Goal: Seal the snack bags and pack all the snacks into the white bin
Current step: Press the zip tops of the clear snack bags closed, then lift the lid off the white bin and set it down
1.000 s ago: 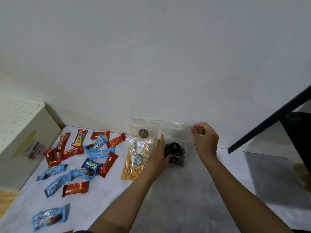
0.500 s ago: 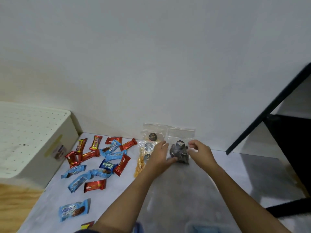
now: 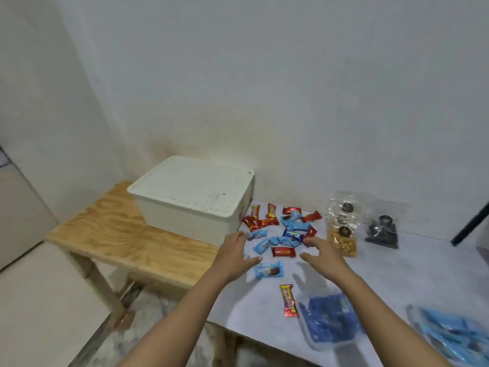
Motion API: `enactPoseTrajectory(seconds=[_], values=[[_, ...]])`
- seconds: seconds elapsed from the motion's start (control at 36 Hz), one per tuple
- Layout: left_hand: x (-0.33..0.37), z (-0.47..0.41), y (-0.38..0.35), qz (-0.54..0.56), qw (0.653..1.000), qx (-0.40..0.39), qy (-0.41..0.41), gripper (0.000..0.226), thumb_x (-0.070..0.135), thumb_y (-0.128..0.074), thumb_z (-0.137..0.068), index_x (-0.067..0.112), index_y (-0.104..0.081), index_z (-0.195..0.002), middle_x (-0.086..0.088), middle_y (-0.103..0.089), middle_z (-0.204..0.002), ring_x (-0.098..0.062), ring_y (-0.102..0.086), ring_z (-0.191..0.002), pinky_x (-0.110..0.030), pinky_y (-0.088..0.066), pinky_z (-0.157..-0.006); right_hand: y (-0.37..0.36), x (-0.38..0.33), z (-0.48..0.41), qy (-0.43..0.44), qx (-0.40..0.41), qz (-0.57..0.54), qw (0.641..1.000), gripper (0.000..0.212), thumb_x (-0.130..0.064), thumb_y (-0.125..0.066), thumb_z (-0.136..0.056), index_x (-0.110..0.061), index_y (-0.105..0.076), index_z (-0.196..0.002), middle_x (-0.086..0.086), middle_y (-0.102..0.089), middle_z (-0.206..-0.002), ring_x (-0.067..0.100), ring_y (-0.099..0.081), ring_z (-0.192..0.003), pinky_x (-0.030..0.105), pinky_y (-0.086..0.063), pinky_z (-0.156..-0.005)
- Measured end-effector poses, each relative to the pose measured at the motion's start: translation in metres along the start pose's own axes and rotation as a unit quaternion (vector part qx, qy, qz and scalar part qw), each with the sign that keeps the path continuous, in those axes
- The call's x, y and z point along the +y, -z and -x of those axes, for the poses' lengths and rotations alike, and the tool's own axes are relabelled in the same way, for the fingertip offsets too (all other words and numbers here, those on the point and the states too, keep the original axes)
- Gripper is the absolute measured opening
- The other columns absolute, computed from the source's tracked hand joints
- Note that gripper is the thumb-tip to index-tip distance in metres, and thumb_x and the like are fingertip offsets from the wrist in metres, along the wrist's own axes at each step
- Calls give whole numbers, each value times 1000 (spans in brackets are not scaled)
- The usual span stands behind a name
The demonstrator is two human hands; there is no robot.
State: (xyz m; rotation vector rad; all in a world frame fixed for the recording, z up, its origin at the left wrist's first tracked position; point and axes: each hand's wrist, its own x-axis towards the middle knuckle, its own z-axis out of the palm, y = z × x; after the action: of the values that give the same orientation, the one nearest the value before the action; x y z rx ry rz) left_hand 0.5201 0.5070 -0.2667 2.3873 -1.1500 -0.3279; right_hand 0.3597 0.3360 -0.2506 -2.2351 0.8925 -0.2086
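Observation:
The white bin (image 3: 185,223) stands with its perforated lid on, on a wooden side table left of the white table. Several red and blue wrapped snack bars (image 3: 284,230) lie scattered beside it. My left hand (image 3: 236,251) and my right hand (image 3: 321,251) hover open, fingers spread, on either side of that pile, holding nothing. A clear bag of yellow snacks (image 3: 342,234) and a clear bag of dark snacks (image 3: 382,230) lie against the wall to the right. A blue bar (image 3: 268,270) and a red-yellow bar (image 3: 289,300) lie nearer to me.
A clear bag with blue contents (image 3: 330,317) and blue packets (image 3: 455,337) lie at the table's near right. The wooden side table (image 3: 111,234) has bare surface in front of the bin. A black bar (image 3: 471,223) slants at the far right.
Both hands have left the dark snack bag and moved left over the pile of bars. The view has swung left, bringing the whole bin into sight.

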Motion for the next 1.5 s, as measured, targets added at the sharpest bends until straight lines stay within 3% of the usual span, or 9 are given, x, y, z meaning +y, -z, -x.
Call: enactPoseTrajectory(seconds=[0.31, 0.69, 0.81, 0.94, 1.19, 1.33, 1.44, 1.5], values=[[-142, 72, 84, -6, 995, 31, 93, 79, 54, -55, -85, 14, -23, -145, -5, -21, -153, -22, -16, -141, -40, -26, -114, -101, -133, 4, 75, -52, 14, 996, 45, -22, -63, -87, -13, -51, -129, 7, -54, -133, 22, -50, -122, 32, -37, -101], [-250, -28, 152, 25, 994, 78, 67, 78, 52, -57, -84, 15, -25, -145, -3, -18, -153, -20, -12, -142, -39, -23, -115, -151, -201, -98, 64, 12, -26, 998, 41, -17, -60, -88, -12, -52, -128, 8, -53, -131, 22, -48, -122, 31, -36, -101], [-270, -68, 180, -6, 997, 69, 41, 77, 51, -57, -85, 14, -26, -145, -4, -19, -153, -21, -13, -142, -39, -23, -115, -149, -209, -123, 21, 43, -21, 999, 43, -20, -61, -87, -14, -50, -129, 10, -50, -134, 25, -45, -124, 35, -35, -103], [-296, -109, 196, 0, 995, 77, 58, 78, 51, -59, -84, 12, -29, -144, -6, -22, -153, -23, -15, -142, -37, -22, -114, -153, -207, -126, -74, 53, 9, 996, 57, -25, -59, -89, -12, -35, -139, 14, -35, -145, 28, -31, -135, 39, -28, -110], [-329, -151, 192, -32, 992, 36, 120, 94, 68, -48, -80, 7, -19, -146, -19, -19, -152, -35, -15, -141, -47, -24, -113, -158, -204, -121, -172, 101, -64, 978, 43, -17, -53, -93, -5, -41, -132, 16, -50, -135, 31, -50, -121, 38, -45, -92], [-344, -167, 195, 110, 983, 35, 144, 96, 56, -67, -74, 2, -25, -142, -21, -32, -145, -36, -31, -133, -49, -37, -104, -167, -208, -128, -211, 131, -62, 967, 33, -17, -56, -91, -4, -51, -120, 17, -59, -121, 30, -56, -108, 28, -40, -75], [-353, -169, 195, 180, 972, 62, 136, 81, 46, -73, -74, 9, -38, -136, -12, -44, -137, -31, -44, -124, -43, -44, -96, -170, -213, -141, -251, 185, -52, 949, 13, -15, -61, -84, -6, -55, -90, 15, -63, -100, 25, -57, -82, 39, -55, -71], [-352, -165, 197, 233, 960, 84, 132, 63, 38, -73, -76, 14, -49, -129, -8, -54, -129, -27, -53, -115, -39, -48, -89, -172, -222, -145, -270, 222, -62, 935, 24, -13, -62, -83, -2, -58, -104, 18, -62, -107, 30, -58, -88, 38, -53, -70]])
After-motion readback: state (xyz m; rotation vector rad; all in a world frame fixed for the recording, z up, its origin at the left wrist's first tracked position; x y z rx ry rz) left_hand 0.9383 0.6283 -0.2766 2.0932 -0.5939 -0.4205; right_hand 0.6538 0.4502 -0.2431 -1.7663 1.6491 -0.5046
